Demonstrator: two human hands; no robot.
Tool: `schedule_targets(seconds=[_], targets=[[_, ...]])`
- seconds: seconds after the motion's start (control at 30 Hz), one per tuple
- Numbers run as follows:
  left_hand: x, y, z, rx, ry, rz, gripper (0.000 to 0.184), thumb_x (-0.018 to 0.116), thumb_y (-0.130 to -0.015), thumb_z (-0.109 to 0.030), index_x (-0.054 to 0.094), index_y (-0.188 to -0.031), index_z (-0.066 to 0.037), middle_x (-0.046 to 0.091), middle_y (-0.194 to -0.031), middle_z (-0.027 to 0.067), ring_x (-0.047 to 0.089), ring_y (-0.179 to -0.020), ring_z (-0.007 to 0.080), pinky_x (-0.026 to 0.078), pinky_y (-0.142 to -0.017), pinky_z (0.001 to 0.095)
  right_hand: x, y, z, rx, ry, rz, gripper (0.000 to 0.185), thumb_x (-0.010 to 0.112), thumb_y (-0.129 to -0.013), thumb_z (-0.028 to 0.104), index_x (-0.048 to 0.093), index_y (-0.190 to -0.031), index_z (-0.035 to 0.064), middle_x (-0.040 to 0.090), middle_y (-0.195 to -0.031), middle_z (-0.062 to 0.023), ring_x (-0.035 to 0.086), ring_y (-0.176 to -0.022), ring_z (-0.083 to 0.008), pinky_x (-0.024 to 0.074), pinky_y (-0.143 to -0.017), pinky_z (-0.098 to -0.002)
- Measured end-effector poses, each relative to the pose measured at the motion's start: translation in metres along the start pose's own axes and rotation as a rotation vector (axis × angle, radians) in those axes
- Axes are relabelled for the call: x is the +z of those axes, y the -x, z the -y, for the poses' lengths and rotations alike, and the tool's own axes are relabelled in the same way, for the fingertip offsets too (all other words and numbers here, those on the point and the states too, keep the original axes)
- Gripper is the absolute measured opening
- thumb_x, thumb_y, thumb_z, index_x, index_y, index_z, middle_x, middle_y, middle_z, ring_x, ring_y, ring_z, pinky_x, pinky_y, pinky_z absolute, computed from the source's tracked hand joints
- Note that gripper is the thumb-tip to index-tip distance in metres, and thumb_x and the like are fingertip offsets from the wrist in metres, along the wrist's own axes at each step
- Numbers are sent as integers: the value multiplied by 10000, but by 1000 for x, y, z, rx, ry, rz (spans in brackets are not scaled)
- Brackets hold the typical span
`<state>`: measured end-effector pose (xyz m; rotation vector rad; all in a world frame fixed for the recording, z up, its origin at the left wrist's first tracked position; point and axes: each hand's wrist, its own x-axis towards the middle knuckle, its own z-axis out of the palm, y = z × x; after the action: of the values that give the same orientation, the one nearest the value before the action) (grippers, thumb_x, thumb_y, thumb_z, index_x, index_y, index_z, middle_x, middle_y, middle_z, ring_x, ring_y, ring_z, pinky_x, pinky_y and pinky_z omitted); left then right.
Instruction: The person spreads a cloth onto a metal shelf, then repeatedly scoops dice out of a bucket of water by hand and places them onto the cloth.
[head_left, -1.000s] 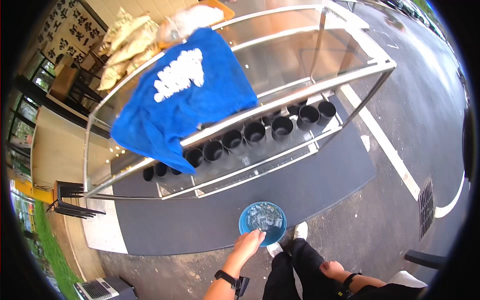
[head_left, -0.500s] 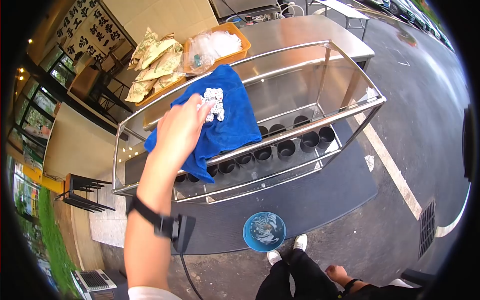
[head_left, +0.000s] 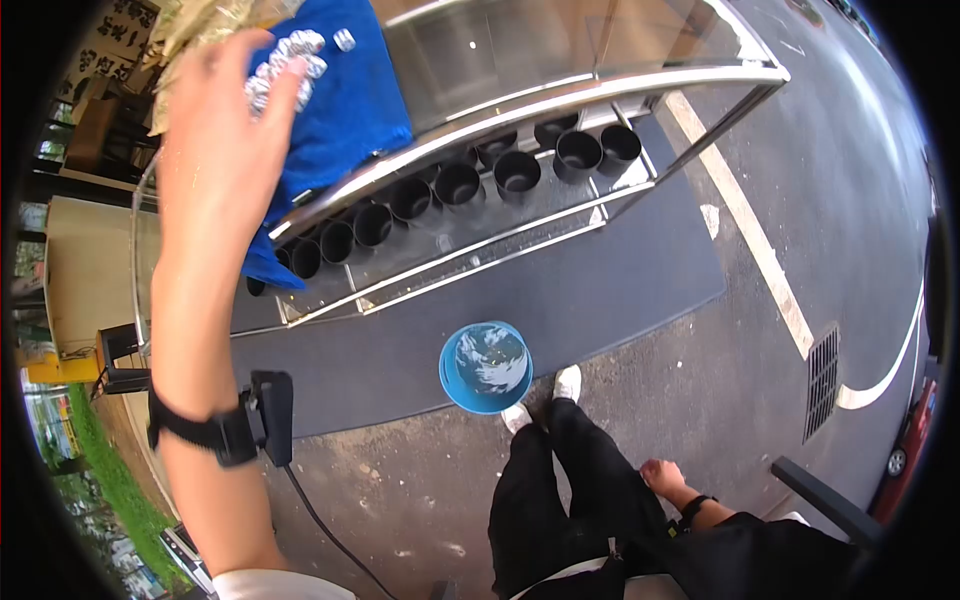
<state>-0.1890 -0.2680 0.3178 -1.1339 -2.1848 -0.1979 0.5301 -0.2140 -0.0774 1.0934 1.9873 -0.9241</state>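
The clustered white pieces (head_left: 301, 43) lie on the blue cloth (head_left: 355, 110), right at the parted thumb and fingers of my nearer left hand (head_left: 217, 130), well apart from my loosely curled right hand (head_left: 660, 476); whether either grips anything I cannot tell.

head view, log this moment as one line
left hand: at white pieces on blue cloth | right hand: beside leg | blue basin: by shoes

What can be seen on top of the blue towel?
White pieces show on the towel, most bunched together, one set apart. The left hand covers part of the towel, so anything directly beneath the hand cannot be seen.
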Motion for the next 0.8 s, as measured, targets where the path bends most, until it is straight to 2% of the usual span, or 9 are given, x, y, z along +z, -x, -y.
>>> schedule_targets(seconds=[0.03,0.1,0.17,0.2,0.27,0.33,0.5,0.6,0.8], targets=[[-13,8,-8,50,-23,-97,416,572,-990,-413,641,-1229,-79,627,-1208,166,635,-1085,320,490,-940,424,-1,-6,6,1,22,15,260,568,-910,324,751,-951,145,733,-912,-168,699,-894,-394,564,-822,-489],[-41,40,-42,-15,394,-119,406,547,-998,-370,630,-1173,-13,631,-1093,148,634,-979,290,493,-879,410,-5,-13,23,35,33,40,253,578,-913,323,745,-988,150,740,-929,-156,704,-902,-380,567,-822,-472],[-64,103,-69,-121,626,29,354,519,-978,-299,628,-1077,23,610,-943,124,601,-863,254,482,-819,386,-18,-17,56,-29,-13,36,277,558,-935,320,725,-939,99,715,-872,-198,683,-842,-424,557,-778,-517],[-61,136,-74,61,667,142,299,494,-941,-252,626,-1015,5,578,-810,112,573,-754,247,477,-741,386,-8,-25,58,-39,10,7,258,564,-929,311,713,-934,100,713,-846,-185,684,-823,-414,559,-760,-513],[-26,208,-102,11,775,395,95,596,-870,-125,611,-878,-32,555,-742,120,567,-694,301,465,-650,412,-4,-37,76,-68,-75,51,226,568,-923,291,702,-978,118,723,-889,-163,695,-858,-383,560,-778,-491],[28,285,-133,-207,754,725,17,620,-870,-36,604,-865,-38,611,-804,114,600,-750,311,485,-663,409,8,-46,98,-91,-117,43,177,588,-899,233,691,-969,107,721,-941,-144,693,-895,-369,561,-795,-468],[176,499,-167,-283,540,1360,288,644,-911,-203,617,-1149,-42,628,-1120,167,601,-1099,364,510,-918,460,66,-65,123,-286,-134,-83,68,631,-841,112,669,-892,88,664,-847,-109,666,-871,-319,554,-783,-419],[257,580,-199,-409,687,1282,321,660,-898,-170,604,-1184,-34,639,-1199,204,595,-1137,415,488,-963,460,103,-74,120,-349,-88,-107,63,655,-794,70,664,-854,86,646,-819,-81,635,-846,-296,538,-796,-395],[365,646,-246,-825,723,1460,561,631,-892,-222,504,-1375,33,557,-1344,336,534,-1281,448,429,-1075,441,123,-83,115,-378,34,-37,53,677,-780,111,672,-831,124,622,-796,-49,615,-813,-253,468,-729,-376]])
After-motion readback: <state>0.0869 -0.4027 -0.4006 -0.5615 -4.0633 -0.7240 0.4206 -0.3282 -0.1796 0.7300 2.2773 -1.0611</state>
